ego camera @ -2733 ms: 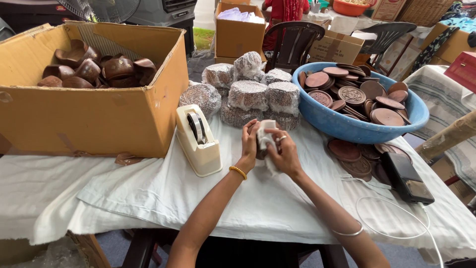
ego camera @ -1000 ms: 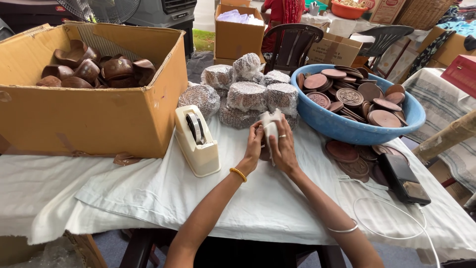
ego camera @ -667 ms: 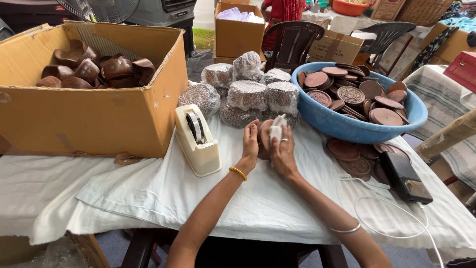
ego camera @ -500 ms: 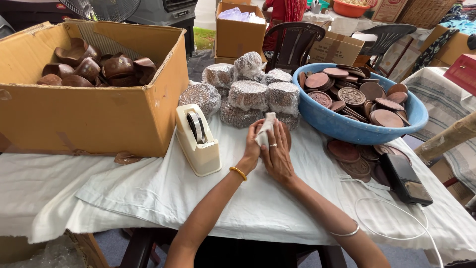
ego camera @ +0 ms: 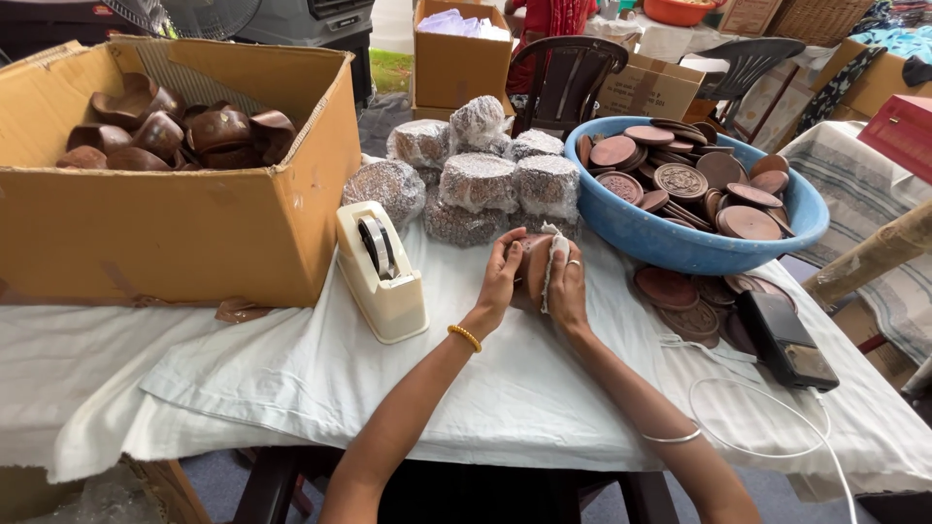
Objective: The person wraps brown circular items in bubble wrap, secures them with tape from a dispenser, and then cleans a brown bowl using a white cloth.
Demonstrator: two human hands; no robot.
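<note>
Both my hands meet over the white cloth just in front of the wrapped bundles. My left hand (ego camera: pixel 500 277) cups a round brown wooden piece (ego camera: pixel 532 262) from the left. My right hand (ego camera: pixel 566 281) presses a small white cloth (ego camera: pixel 553 260) against that piece from the right. The piece stands on edge between my palms, mostly hidden by my fingers. A cream tape dispenser (ego camera: pixel 382 272) sits just left of my left hand.
Several bubble-wrapped bundles (ego camera: pixel 479 182) are stacked behind my hands. A blue basin (ego camera: pixel 680 247) of brown round lids stands at right, with more lids (ego camera: pixel 684 296) and a black device (ego camera: pixel 784 340) beside it. A cardboard box (ego camera: pixel 175 223) of wooden bowls fills the left. Chairs and boxes stand behind.
My hands have stayed in place, turning the wooden piece between them while the white cloth shifts over its surface; it rose slightly toward the bundles and came back down.
</note>
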